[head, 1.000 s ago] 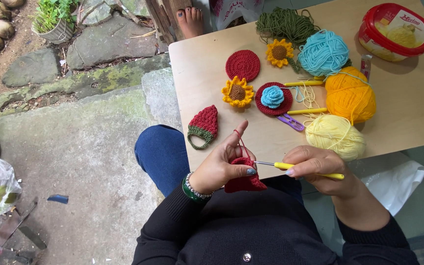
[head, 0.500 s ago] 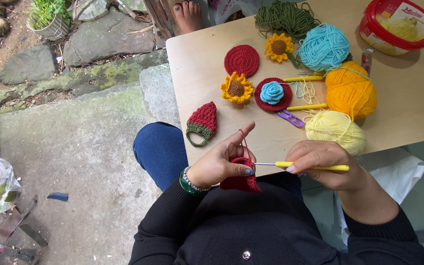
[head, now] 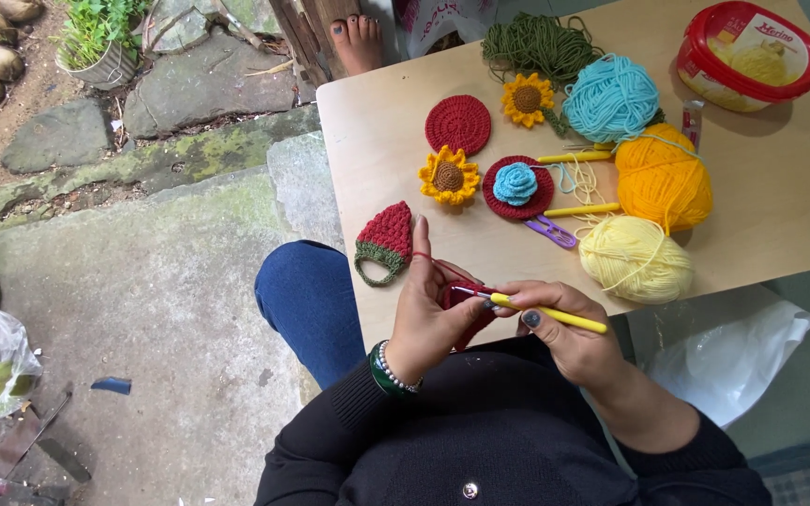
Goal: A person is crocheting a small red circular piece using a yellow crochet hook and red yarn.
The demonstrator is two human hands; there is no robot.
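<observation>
**Red crochet piece held at the table's near edge**

The small red crochet piece (head: 466, 298) sits between both hands, right at the near edge of the light wooden table (head: 780, 201).

On the table, past the hands, lies a round orange ball of yarn (head: 664, 178). Beside it is a pale yellow ball of yarn (head: 636, 259), and a light blue ball of yarn (head: 611, 96) is farther back. A red and yellow plastic tub (head: 748, 50) stands at the far corner. A flat red crochet circle (head: 457, 124) and a red crochet strawberry with a green rim (head: 384, 242) lie on the table's left side.

The left hand (head: 428, 314) pinches the red piece, with red yarn looped over its raised finger. The right hand (head: 562, 335) is closed around a thin crochet hook with a yellow handle (head: 546, 314), and the hook's tip touches the red piece.
</observation>
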